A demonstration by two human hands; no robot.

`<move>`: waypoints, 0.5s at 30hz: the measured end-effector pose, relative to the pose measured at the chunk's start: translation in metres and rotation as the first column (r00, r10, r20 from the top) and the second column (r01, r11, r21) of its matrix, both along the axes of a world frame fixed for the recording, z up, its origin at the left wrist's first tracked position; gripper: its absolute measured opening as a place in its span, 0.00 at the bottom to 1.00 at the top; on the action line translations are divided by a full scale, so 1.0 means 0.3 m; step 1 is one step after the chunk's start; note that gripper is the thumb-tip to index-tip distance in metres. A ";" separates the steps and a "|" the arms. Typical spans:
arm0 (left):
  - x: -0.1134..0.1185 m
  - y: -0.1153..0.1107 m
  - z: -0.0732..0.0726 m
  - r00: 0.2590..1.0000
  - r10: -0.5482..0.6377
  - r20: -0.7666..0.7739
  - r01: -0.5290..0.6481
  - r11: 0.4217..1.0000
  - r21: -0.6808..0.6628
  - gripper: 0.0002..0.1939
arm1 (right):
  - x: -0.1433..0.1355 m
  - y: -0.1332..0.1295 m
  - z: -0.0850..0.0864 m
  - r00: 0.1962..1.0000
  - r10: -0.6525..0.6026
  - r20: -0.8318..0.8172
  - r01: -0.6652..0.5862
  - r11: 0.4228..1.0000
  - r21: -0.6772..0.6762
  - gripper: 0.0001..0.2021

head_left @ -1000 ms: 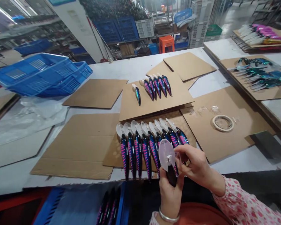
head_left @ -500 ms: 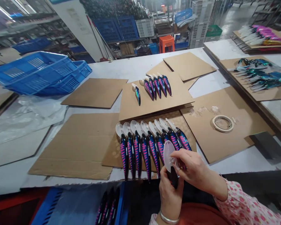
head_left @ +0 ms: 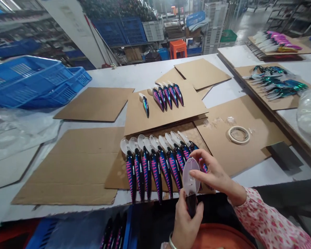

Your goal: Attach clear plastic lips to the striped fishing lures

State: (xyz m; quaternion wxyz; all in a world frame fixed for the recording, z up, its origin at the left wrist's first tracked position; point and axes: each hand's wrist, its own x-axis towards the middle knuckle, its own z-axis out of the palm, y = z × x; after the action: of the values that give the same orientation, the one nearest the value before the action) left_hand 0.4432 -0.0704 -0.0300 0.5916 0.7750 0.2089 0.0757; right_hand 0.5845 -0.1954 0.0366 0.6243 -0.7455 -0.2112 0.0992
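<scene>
A fishing lure (head_left: 188,183) with a wide clear lip and a dark body stands upright near the table's front edge. My left hand (head_left: 185,223) is wrapped round its body, hiding most of it. With the thumb on the lip's face and the fingers at its upper edge, my right hand (head_left: 216,174) grips the lip. Just behind lies a row of several blue-black lures with pink stripes (head_left: 155,169), lips pointing away from me, on a cardboard sheet (head_left: 112,181). My right hand covers part of the row's right end.
Farther back, smaller striped lures (head_left: 167,97) lie on stacked cardboard (head_left: 134,121). A tape roll (head_left: 238,135) and a dark grey block (head_left: 283,155) are at right. Blue crates (head_left: 28,83) stand at left. Below the edge, a blue bin (head_left: 129,224) holds more lures. Green lures (head_left: 280,83) lie far right.
My right hand has moved from the base of the lip up to its face and top edge, fingers more spread. The lip now faces me more fully. The view has shifted slightly right.
</scene>
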 end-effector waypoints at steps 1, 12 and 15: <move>-0.002 -0.001 0.000 1.000 -0.006 -0.008 0.006 1.000 0.011 0.23 | 0.005 0.011 0.001 1.000 0.005 -0.010 -0.005 1.000 -0.003 0.17; -0.001 0.026 0.026 0.987 -0.112 -0.118 0.094 0.984 -0.151 0.21 | 0.124 -0.036 -0.049 0.901 -0.428 -0.067 0.432 0.880 0.196 0.23; 0.020 0.040 0.044 0.975 -0.203 -0.094 0.173 0.951 -0.257 0.19 | 0.065 -0.074 -0.066 0.972 -0.208 -0.110 0.221 0.969 0.115 0.24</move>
State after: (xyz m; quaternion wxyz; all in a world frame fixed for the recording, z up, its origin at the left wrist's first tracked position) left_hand 0.4492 -0.0584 -0.0169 0.6746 0.7146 0.1770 -0.0542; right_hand 0.6040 -0.2176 0.0169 0.6867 -0.7174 -0.1046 0.0537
